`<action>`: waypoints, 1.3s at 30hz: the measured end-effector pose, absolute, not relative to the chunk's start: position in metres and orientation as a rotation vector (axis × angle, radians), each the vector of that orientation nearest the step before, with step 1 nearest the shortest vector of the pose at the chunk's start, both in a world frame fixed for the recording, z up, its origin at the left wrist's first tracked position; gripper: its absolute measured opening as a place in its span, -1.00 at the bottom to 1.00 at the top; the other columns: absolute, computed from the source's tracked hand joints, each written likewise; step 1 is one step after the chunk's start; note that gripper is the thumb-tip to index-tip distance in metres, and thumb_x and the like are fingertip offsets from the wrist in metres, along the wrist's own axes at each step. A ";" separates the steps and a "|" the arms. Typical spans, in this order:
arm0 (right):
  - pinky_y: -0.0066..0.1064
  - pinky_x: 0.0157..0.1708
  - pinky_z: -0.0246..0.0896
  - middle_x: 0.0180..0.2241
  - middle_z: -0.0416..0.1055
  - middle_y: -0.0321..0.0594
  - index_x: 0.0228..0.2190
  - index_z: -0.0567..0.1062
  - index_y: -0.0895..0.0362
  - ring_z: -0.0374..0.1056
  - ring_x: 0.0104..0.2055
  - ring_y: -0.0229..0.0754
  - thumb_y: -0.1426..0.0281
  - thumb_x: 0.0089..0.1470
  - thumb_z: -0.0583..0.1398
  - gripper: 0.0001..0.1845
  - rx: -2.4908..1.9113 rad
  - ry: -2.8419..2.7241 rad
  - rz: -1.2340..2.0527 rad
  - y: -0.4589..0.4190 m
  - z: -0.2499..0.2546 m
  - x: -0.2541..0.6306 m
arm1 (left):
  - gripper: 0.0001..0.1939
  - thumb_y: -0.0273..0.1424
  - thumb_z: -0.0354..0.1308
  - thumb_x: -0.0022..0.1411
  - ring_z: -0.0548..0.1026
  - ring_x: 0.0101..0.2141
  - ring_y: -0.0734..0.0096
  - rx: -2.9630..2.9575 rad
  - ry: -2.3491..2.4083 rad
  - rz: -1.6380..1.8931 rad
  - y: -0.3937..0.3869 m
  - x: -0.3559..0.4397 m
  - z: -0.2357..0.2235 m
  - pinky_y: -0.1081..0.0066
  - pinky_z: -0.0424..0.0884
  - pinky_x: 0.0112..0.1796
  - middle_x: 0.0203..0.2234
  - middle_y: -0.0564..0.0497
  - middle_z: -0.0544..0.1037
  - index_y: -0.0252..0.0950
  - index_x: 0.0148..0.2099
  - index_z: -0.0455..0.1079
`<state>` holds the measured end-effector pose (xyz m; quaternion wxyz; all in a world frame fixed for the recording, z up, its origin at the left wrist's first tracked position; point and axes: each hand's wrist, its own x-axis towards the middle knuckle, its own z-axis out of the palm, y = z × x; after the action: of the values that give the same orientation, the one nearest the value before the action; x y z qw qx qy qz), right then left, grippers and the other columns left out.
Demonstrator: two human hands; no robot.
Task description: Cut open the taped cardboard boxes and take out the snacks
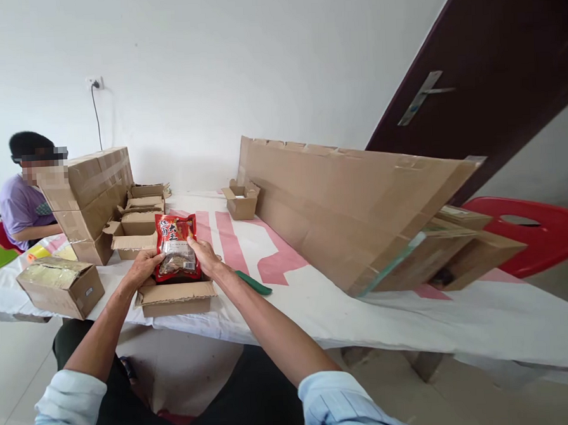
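Between my two hands is a red printed food packet [176,243] with a clear lower window that shows brown contents. My left hand [146,264] grips its left edge, and my right hand [204,256] grips the right edge with the thumb on the front. Directly below the packet stands an open cardboard box [177,300] near the table's front edge; its inside is mostly hidden by the packet. A dark green object [253,282], partly behind my right forearm, lies to the right of the box.
A row of open small boxes [135,236] runs back beside stacked cartons [90,197]. At left sits a taped box [62,284]; behind it is a person [26,200]. A large cardboard panel [350,202] stands on the right, with another small box [241,202] at its far end.
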<state>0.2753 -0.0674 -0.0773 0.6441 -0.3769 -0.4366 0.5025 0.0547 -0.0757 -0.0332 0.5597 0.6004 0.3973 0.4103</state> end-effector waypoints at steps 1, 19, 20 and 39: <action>-0.14 -0.09 0.62 -0.42 0.68 -0.25 -0.34 0.61 0.02 0.69 -0.20 0.06 -0.29 -0.11 0.58 -0.31 -0.850 -0.994 1.173 -0.067 -0.080 0.275 | -0.31 0.18 0.76 -0.24 0.65 -0.45 0.17 1.413 0.950 0.994 -0.073 0.055 -0.036 0.30 0.59 -0.36 -0.54 -0.04 0.67 -0.29 -0.37 0.65; -0.14 -0.19 0.71 -0.29 0.77 -0.11 -0.20 0.70 0.12 0.73 -0.16 0.09 -0.19 0.03 0.60 -0.34 -0.790 -1.042 1.320 -0.090 -0.069 0.271 | -0.22 0.35 0.67 -0.19 0.62 -0.35 0.19 1.441 0.965 1.239 -0.071 0.057 -0.039 0.30 0.58 -0.26 -0.48 0.01 0.67 -0.27 -0.32 0.68; -0.14 -0.23 0.72 -0.28 0.77 -0.11 -0.18 0.71 0.12 0.73 -0.17 0.10 -0.19 0.05 0.60 -0.34 -0.795 -1.048 1.328 -0.092 -0.067 0.272 | -0.23 0.35 0.66 -0.17 0.63 -0.33 0.19 1.446 0.957 1.251 -0.072 0.057 -0.038 0.29 0.59 -0.24 -0.47 0.01 0.68 -0.27 -0.31 0.69; -0.12 0.01 0.68 -0.20 0.75 -0.18 -0.09 0.76 0.06 0.66 -0.04 0.10 -0.27 0.15 0.49 -0.33 -0.826 -1.257 1.114 -0.110 -0.048 0.273 | -0.21 0.06 0.85 -0.31 0.74 -0.26 0.05 1.502 0.837 1.206 -0.102 0.060 -0.010 0.21 0.69 -0.14 -0.31 -0.10 0.80 -0.30 -0.13 0.73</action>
<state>0.2732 -0.1101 -0.0484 0.5932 -0.3555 -0.5405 0.4792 0.0601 -0.1017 -0.0101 0.4976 0.6203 0.3455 0.4983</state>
